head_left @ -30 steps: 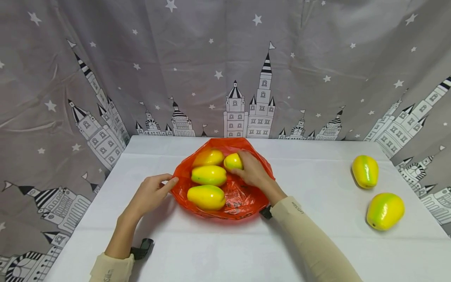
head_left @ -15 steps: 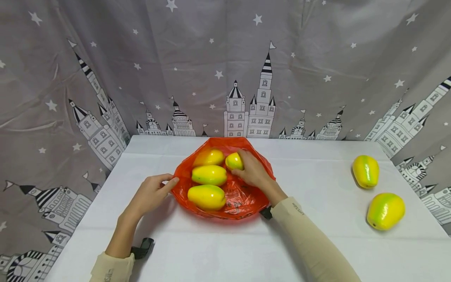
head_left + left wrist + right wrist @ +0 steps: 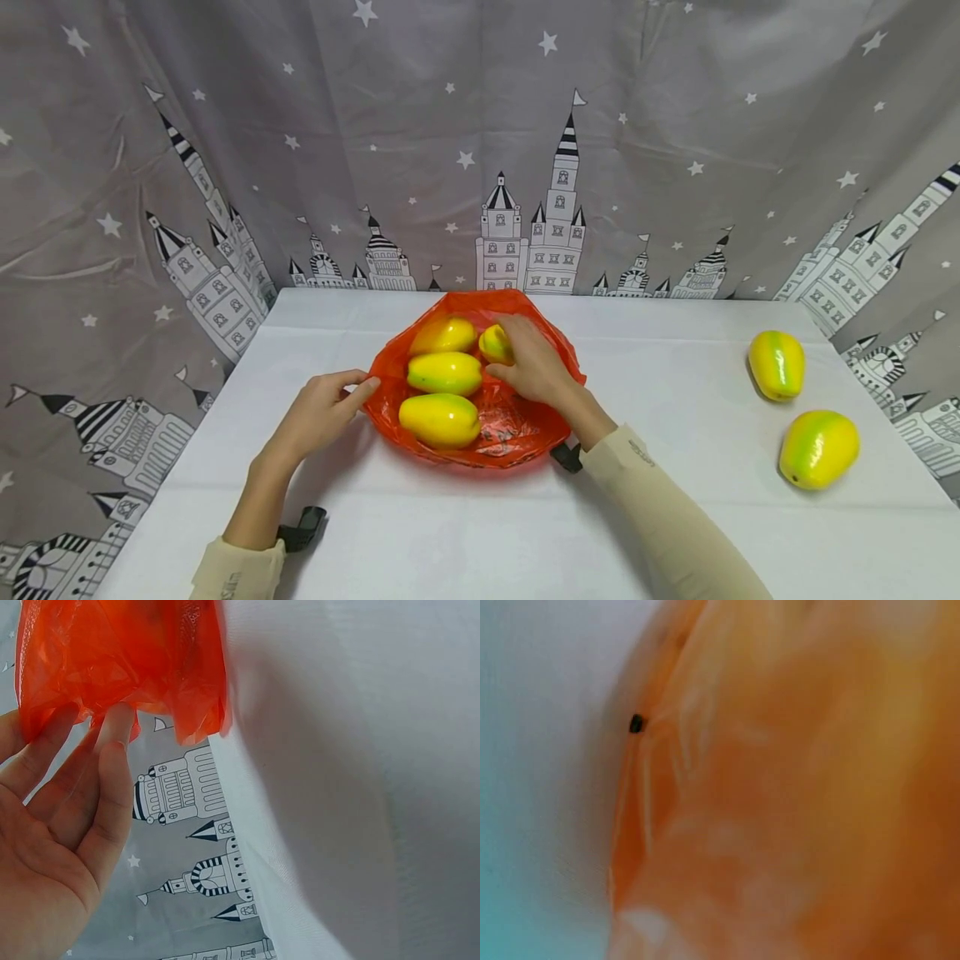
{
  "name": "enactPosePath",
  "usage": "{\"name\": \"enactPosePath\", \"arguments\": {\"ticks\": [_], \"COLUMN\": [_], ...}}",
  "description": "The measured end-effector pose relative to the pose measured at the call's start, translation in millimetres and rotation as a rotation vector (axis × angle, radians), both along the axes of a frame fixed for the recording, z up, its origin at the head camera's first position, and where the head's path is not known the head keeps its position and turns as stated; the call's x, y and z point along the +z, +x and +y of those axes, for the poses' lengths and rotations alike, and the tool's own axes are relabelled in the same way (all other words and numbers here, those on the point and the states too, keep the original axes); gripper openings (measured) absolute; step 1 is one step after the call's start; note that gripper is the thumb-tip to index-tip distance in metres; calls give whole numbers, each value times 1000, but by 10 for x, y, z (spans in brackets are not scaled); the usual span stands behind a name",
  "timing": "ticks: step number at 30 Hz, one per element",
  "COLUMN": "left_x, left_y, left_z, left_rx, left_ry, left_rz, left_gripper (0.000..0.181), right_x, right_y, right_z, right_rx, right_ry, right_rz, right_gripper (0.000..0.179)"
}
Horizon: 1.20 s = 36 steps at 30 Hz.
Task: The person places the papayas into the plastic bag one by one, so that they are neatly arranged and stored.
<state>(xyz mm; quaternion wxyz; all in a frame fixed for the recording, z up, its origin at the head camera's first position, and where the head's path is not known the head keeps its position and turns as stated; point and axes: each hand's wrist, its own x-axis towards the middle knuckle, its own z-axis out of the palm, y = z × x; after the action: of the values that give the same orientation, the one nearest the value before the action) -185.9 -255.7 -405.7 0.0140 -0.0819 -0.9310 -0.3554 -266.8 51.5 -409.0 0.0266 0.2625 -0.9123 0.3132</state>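
A red plastic bag (image 3: pixel 517 421) lies spread on the white table with its mouth facing up. The left hand (image 3: pixel 322 412) pinches its left rim between thumb and fingers; in the left wrist view, the left hand's fingers (image 3: pixel 112 780) meet the bag's edge (image 3: pixel 112 660). Three yellow papayas are stacked along the bag's left side, the nearest papaya (image 3: pixel 439 421) lowest in view. Beside them sits another papaya (image 3: pixel 495 344), partly covered by the right hand (image 3: pixel 536 362). That hand's thumb points away, just below the fruit. Blurred bag plastic (image 3: pixel 765 787) fills the right wrist view.
Two more papayas lie at the table's right, one papaya (image 3: pixel 777 365) farther back and another papaya (image 3: pixel 819 450) nearer. A grey curtain (image 3: pixel 420 150) with castles and stars hangs behind the white table (image 3: pixel 465 542).
The right hand's thumb has moved away from the papaya, and its fingers look looser. That papaya has turned slightly in the bag. The left hand stays at the rim.
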Motion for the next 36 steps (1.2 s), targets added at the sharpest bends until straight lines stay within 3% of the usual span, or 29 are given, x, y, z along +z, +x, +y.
{"name": "enactPosePath", "arguments": {"ticks": [13,21,28,36], "left_x": [-7,-9,-8,-18], "left_y": [2,-8,-11,-13], "left_z": [-4,3,13,2], "left_rx": [3,4,3,4], "left_ry": [-4,-9,-9,-9], "left_rz": [-11,-7,-14,-8], "left_gripper": [40,41,42,41], "right_x": [105,218,169,191], "right_y": [328,423,513,627], "right_z": [145,253,348,453], "right_rx": [17,18,38,11], "right_ry": [41,11,55,3], "right_rz": [53,50,120,91], "right_gripper": [66,66,64,65]}}
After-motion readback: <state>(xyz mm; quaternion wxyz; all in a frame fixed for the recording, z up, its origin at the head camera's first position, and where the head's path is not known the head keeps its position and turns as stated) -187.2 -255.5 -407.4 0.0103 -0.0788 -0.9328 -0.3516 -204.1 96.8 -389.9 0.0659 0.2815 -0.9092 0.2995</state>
